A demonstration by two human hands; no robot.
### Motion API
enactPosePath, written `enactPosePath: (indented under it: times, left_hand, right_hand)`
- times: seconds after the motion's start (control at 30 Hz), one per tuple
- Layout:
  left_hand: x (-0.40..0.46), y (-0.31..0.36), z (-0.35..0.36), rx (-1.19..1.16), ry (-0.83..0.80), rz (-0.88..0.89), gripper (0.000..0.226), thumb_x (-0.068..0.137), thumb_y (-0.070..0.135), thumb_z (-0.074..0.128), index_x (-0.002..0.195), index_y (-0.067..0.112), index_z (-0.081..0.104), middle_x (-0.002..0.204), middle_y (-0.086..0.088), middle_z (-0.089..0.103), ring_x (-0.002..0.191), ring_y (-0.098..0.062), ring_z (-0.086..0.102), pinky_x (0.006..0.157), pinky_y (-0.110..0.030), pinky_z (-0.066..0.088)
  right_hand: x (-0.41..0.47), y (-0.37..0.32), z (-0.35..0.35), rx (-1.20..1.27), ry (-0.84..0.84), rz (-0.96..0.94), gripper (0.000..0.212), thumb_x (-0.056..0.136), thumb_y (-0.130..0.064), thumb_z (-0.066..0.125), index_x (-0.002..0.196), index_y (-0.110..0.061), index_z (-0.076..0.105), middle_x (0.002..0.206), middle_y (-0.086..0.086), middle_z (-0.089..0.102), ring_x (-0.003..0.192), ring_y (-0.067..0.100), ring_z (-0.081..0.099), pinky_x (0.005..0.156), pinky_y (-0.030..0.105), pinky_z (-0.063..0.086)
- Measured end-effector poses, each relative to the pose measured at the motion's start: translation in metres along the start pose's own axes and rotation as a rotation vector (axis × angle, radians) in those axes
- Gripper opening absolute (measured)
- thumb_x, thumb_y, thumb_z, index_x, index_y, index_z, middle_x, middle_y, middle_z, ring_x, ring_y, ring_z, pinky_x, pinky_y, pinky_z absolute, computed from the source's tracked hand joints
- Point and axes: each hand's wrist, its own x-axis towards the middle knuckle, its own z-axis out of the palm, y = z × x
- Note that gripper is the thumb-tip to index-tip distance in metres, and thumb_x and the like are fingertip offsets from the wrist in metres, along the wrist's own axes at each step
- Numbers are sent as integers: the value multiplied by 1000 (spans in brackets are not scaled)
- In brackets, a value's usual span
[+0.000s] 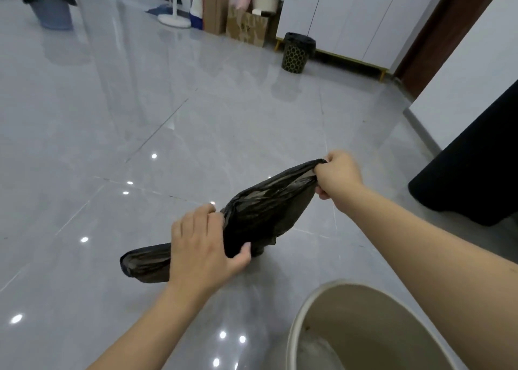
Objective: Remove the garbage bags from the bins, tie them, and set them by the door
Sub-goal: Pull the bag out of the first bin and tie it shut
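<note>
Two hands [269,209] gripping black bag [260,215], glossy grey floor [140,117]

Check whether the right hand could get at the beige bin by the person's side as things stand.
Probably not yet: the right hand grips the black bag; the beige bin sits unobstructed below.

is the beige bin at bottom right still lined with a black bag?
No, the beige bin shows a bare inner wall, and the black bag is stretched in the air between the left hand and the right hand.
</note>
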Motion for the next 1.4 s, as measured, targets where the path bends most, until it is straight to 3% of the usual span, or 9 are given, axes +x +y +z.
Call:
enactPosePath:
  times: [0.17, 0.3, 0.43, 0.57, 0.7, 0.87, 1.0, 1.27, 1.4]
  left_hand:
    - [37, 25, 18, 69, -289, -64, 102, 66, 53, 66, 149, 10, 26, 138, -18, 48, 127, -38, 45, 112, -53, 23]
    - [67, -4, 15, -89, -468, -276, 14, 78, 14, 51, 91, 13, 48, 87, -11, 65, 72, -32, 56, 60, -34, 42]
    - [83, -27, 6, -214, -497, -264, 7, 74, 10, 49, 79, 13, 53, 84, -10, 64, 79, -33, 60, 64, -35, 49]
    - [105, -25, -2, -166, -601, -144, 19, 73, 9, 49, 84, 15, 62, 92, -9, 66, 87, -34, 62, 66, -32, 47]
    - [113, -19, -10, -175, -630, -94, 12, 69, 7, 49, 72, 14, 58, 81, -8, 65, 80, -34, 62, 61, -30, 44]
    - [97, -23, -21, -49, -811, -85, 23, 78, 11, 50, 95, 19, 64, 99, -6, 67, 90, -30, 62, 71, -31, 48]
    - [107, -44, -34, 286, -1042, -145, 31, 88, 13, 47, 117, 11, 59, 122, -10, 61, 107, -31, 60, 88, -37, 50]
    - [144, -110, -97, 573, -696, -355, 29, 87, 8, 44, 110, 15, 60, 113, -7, 62, 107, -33, 58, 100, -50, 41]
    - [102, -134, -86, 649, -824, -357, 25, 87, 9, 45, 108, 15, 58, 106, -5, 60, 102, -32, 59, 97, -52, 42]
  right_hand:
    - [-5, -27, -7, 146, -68, 19, 19, 75, 2, 43, 83, -12, 52, 68, 12, 54, 42, 21, 49, 44, 24, 44]
    - [-8, -44, -52, 171, -194, 134, 7, 85, -12, 61, 84, -10, 54, 71, 8, 52, 53, 20, 53, 53, 27, 50]
    - [-29, -58, -88, -21, -483, 123, 61, 78, -36, 73, 132, -23, 48, 127, 1, 51, 109, 23, 55, 98, 42, 48]
    - [-65, -70, -68, -577, -564, -163, 125, 62, -56, 78, 152, -38, -7, 161, -7, -7, 149, 25, 0, 119, 51, 12]
    - [-82, -55, 0, -1147, -253, -625, 125, 70, -59, 68, 151, -19, -18, 161, 11, -5, 149, 32, -5, 116, 57, -9]
    - [-65, -36, 51, -1280, -325, -592, 33, 89, -6, 51, 120, -12, 57, 120, 5, 63, 108, 28, 61, 81, 33, 41]
    - [-34, -56, 54, -1256, -266, -676, 28, 93, -3, 44, 112, -12, 61, 118, 6, 64, 108, 29, 63, 74, 32, 42]
    - [-19, -132, 77, -1235, -337, -1046, 83, 71, -90, 25, 88, -17, 60, 75, 0, 58, 72, 25, 59, 57, 32, 42]
    - [-40, -122, 115, -1412, -456, -1005, 66, 68, -85, 46, 80, -21, 56, 72, -4, 56, 65, 20, 57, 58, 29, 40]
